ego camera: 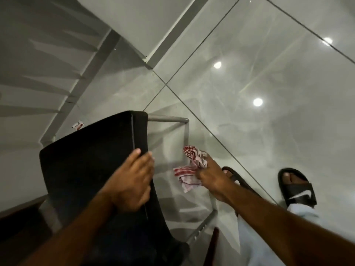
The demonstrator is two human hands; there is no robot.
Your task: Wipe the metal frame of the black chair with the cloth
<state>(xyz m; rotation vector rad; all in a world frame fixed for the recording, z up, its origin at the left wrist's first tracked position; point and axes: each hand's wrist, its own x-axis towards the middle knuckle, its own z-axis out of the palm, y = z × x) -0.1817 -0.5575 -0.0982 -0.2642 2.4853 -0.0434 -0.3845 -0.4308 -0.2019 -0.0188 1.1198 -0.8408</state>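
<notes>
Under my left hand (132,181) the black chair (92,169) feels and looks matt, a soft dull padding with a stitched seam along its edge. The frame (186,135) is grey metal tube, smooth, with a low satin sheen. In my right hand (211,177) the cloth (190,169) is thin woven fabric, red and white checks, crumpled and limp. The floor (269,93) is large grey tiles, very glossy, mirroring round lights. My slides (296,187) look like black rubber, slightly shiny. A small torn scrap (77,125) by the wall looks like glossy wrapper.
</notes>
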